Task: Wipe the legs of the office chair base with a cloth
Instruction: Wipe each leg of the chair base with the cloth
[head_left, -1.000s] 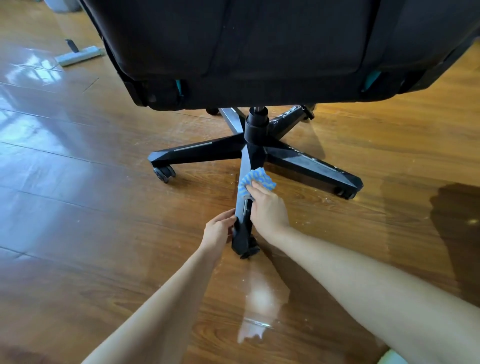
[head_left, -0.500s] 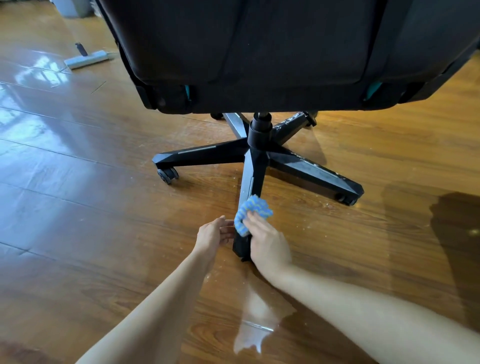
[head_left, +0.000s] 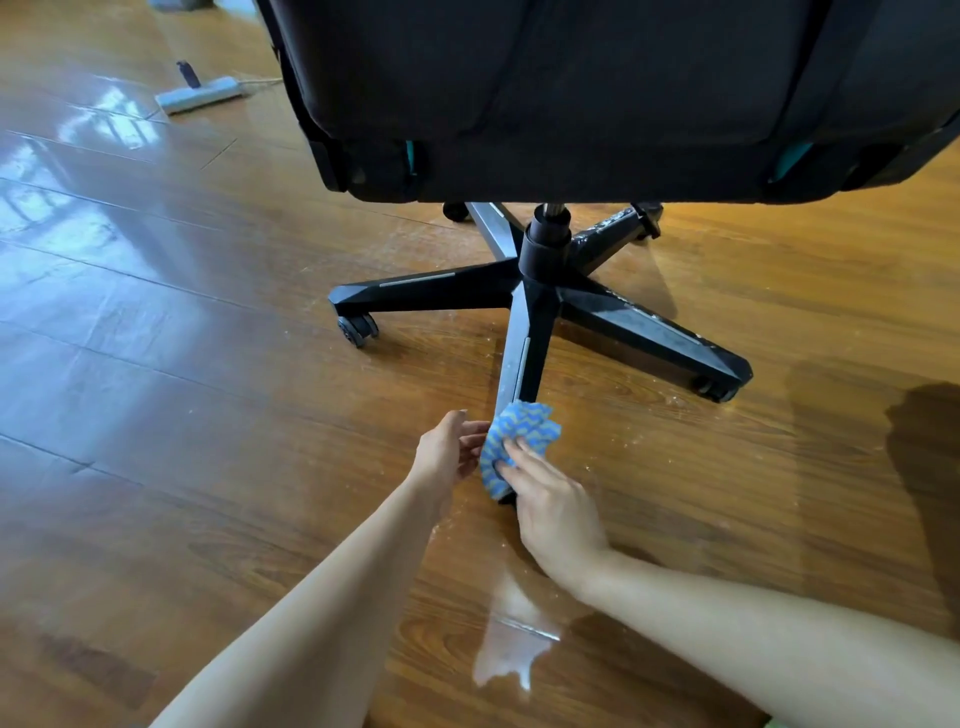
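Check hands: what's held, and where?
Right hand holds the bunched cloth by its near side, pressing it on the near leg end. Left hand sits beside it, gripping nothing visible.

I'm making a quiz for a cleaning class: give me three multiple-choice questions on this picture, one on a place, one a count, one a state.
1. Where is the cloth? A. on the seat B. at the outer end of the near leg C. on a far leg
2. How many legs does the base show? A. three B. four C. five
3. What is the right hand doing? A. resting empty B. holding the cloth against the leg C. turning a wheel
Answers: 1 B, the cloth sits on the nearest leg's end; 2 C, five legs fan out from the centre; 3 B, it presses the cloth to the leg.
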